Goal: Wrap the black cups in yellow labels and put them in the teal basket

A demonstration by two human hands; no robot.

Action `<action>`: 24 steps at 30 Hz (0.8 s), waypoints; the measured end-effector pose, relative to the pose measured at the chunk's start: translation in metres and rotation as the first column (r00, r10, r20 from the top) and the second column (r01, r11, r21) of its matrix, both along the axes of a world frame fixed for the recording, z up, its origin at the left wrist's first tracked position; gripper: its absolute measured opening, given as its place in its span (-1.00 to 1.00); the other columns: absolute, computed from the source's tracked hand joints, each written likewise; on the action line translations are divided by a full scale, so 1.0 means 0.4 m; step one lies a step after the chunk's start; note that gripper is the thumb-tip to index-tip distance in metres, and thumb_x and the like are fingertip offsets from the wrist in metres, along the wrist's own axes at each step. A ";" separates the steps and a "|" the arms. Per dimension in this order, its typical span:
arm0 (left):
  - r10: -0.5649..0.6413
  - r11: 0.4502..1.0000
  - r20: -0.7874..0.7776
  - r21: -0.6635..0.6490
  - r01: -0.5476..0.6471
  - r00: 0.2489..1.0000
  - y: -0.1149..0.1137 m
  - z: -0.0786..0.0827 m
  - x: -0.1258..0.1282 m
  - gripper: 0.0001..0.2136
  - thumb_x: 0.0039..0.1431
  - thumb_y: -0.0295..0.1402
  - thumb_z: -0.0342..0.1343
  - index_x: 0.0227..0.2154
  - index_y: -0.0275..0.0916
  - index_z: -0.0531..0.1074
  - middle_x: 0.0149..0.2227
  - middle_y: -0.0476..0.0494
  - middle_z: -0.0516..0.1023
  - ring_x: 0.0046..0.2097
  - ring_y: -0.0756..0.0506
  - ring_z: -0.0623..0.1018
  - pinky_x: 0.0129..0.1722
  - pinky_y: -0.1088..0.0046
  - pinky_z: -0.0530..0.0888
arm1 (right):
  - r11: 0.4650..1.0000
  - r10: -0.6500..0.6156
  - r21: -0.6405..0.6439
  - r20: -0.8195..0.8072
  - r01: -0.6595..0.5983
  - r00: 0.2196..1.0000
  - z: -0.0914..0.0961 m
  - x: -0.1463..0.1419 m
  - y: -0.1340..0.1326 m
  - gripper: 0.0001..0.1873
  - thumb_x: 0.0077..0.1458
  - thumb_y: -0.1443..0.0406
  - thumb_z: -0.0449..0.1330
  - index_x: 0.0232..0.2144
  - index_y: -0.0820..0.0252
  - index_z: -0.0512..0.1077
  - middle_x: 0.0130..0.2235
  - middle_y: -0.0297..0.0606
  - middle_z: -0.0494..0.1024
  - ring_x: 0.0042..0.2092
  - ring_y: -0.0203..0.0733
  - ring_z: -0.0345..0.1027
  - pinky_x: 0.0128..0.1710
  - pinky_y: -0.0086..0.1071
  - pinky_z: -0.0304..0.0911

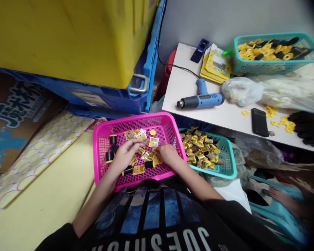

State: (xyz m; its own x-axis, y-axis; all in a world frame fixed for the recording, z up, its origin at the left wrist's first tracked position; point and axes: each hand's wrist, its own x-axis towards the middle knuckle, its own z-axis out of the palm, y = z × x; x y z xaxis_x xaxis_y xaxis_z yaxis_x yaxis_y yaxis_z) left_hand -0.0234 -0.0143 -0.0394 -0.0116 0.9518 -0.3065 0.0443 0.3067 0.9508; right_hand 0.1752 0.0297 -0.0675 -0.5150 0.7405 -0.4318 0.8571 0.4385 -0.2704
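Your left hand (125,153) lies palm down in the pink basket (102,139), fingers pinched loosely on what seems to be a yellow packet (142,151); the view is too small to be sure. Your right hand (167,153) curls over the same heap of packets, and whether it holds anything is hidden. The heap sits between both hands, touching each. Black rollers (112,139) lie left of your left hand, which is nearer them. The teal basket (231,167) just right holds more packets.

Soft even indoor light, faint shadows, wide-angle bending at the edges, dark vignette at right corners, slight blur.
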 end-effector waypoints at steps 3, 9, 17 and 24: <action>0.043 0.998 -0.019 -0.036 -0.044 0.999 0.002 0.000 -0.008 -0.75 0.11 -0.20 0.15 -0.19 -0.21 0.50 -0.23 -0.13 0.63 -0.19 -0.09 0.60 -0.12 0.31 0.52 | 0.999 0.012 0.034 -0.078 -0.010 0.997 0.023 0.031 -0.011 -0.74 0.25 0.29 0.08 -0.25 0.21 0.58 -0.22 -0.07 0.61 -0.10 -0.06 0.43 -0.08 -0.27 0.27; -0.013 0.980 0.264 -0.187 0.064 0.964 -0.001 0.036 0.035 -0.69 0.01 -0.22 0.27 -0.18 -0.23 0.48 -0.35 -0.09 0.60 -0.33 -0.05 0.58 -0.29 0.40 0.52 | 0.946 0.079 0.253 -0.789 0.205 0.609 0.063 0.046 -0.044 -0.83 0.14 0.34 0.17 -0.43 0.05 0.55 -0.17 -0.19 0.53 -0.08 -0.09 0.35 -0.03 -0.13 0.23; 0.158 0.987 0.237 -0.024 -0.156 0.959 -0.002 0.065 0.065 -0.68 -0.07 -0.38 0.32 -0.20 -0.22 0.46 -0.51 0.10 0.43 -0.49 0.06 0.45 -0.45 0.55 0.41 | 0.850 -0.510 -0.433 -0.821 0.300 0.258 0.073 0.002 -0.050 -0.71 0.22 0.09 0.06 -0.22 0.14 0.46 -0.21 -0.20 0.49 -0.19 -0.16 0.36 -0.18 -0.25 0.29; 0.243 0.968 0.191 0.019 -0.251 0.951 -0.005 0.055 0.072 -0.71 -0.05 -0.38 0.31 -0.22 -0.23 0.46 -0.47 0.08 0.44 -0.43 0.05 0.47 -0.38 0.53 0.43 | 0.669 -0.736 -0.741 -0.649 0.058 0.192 0.078 -0.031 -0.030 -0.70 -0.08 0.11 0.36 -0.42 0.17 0.41 -0.38 -0.39 0.48 -0.35 -0.30 0.33 -0.24 -0.37 0.25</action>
State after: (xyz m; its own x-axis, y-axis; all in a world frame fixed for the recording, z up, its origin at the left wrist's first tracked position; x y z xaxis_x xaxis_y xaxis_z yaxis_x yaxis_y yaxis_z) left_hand 0.0055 -0.0161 -0.0174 -0.1947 0.9387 -0.2846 -0.2064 0.2444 0.9474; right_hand 0.1627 0.0178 -0.0365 -0.4792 0.8290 -0.2882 -0.0744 -0.3656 -0.9278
